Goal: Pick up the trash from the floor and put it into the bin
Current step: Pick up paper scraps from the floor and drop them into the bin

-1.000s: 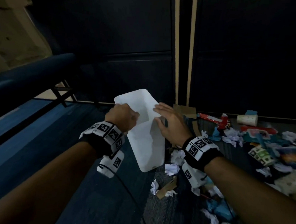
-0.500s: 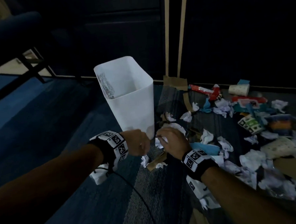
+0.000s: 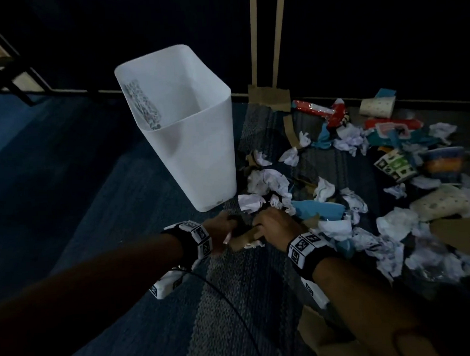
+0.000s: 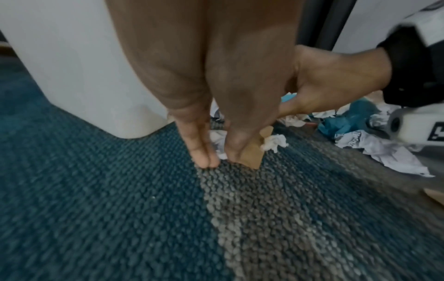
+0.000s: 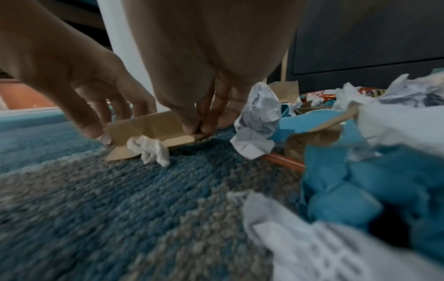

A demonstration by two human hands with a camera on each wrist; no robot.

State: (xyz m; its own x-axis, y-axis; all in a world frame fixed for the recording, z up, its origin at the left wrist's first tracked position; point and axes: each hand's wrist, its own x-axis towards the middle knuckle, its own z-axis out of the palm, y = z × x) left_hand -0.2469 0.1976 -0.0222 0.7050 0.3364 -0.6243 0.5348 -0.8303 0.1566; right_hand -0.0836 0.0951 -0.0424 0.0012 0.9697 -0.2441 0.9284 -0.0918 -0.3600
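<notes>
The carpeted floor point(image 3: 118, 265) carries an upright white bin point(image 3: 200, 152), with scattered trash point(image 3: 269, 181) just right of it. In front of the bin lies a cardboard strip point(image 5: 149, 127). The right hand point(image 3: 274, 224) pinches one end of it. The left hand point(image 3: 217, 233) has straight fingers point(image 4: 201, 152) pressed together, touching the other end. A small paper wad point(image 5: 151, 150) rests against the strip.

The carpet point(image 3: 65, 186) (blue, with one grey band) meets a dark wall point(image 3: 384, 34). Two tan strips point(image 3: 253, 27) run down that wall.
</notes>
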